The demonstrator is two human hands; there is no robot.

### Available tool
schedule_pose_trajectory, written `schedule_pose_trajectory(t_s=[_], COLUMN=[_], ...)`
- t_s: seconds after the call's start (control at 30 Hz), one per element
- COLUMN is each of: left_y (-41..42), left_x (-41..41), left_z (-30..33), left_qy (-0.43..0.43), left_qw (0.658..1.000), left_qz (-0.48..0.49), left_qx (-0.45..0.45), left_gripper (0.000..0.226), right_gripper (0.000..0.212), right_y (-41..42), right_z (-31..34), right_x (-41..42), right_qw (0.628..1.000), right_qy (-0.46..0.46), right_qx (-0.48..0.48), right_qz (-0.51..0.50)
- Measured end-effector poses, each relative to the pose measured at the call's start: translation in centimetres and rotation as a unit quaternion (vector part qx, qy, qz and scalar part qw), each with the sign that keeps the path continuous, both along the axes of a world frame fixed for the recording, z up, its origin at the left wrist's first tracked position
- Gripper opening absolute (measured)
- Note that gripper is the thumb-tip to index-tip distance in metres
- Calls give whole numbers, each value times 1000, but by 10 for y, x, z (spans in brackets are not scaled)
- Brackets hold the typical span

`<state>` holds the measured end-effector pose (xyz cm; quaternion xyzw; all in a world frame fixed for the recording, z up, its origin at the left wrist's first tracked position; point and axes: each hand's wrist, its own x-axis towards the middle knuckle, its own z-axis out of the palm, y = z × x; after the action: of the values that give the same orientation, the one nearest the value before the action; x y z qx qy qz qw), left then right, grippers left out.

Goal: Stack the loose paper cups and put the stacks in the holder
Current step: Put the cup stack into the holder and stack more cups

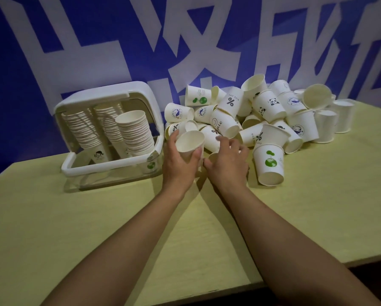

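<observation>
cup (190, 143) sits in my left grip (180, 160), fingers curled round it, beside the holder (74, 166). my right grip (227, 160) half curls over the pile (262, 111); whether it holds anything, i can't tell.

Cup holder (110, 138): sitting on the table (74, 228), backing onto the banner wall (96, 51). Cup stacks (134, 131) are standing inside it. Right of the holder, a heap of loose paper cups (251, 115) is lying on the table. Between holder and heap, the left hand (180, 160) is holding a cup (190, 143); the right hand (227, 160) is lying just right of it, at the heap's near edge.
</observation>
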<state>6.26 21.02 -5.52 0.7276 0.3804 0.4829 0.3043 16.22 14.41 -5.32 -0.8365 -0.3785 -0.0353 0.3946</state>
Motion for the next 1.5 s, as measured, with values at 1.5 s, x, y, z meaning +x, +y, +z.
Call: schedule_pose_trajectory(t_s=[1.5], left_y=[-8], left_x=[-52], left_z=[17], left_qy=[188], left_qw=[952], left_qz=[-172], left_qx=[172], left_gripper=[64], right_gripper=[39], right_y=[-15], right_z=[21], right_x=[-20], right_qw=[747], right_qy=[495], right_qx=[336], right_qz=[291])
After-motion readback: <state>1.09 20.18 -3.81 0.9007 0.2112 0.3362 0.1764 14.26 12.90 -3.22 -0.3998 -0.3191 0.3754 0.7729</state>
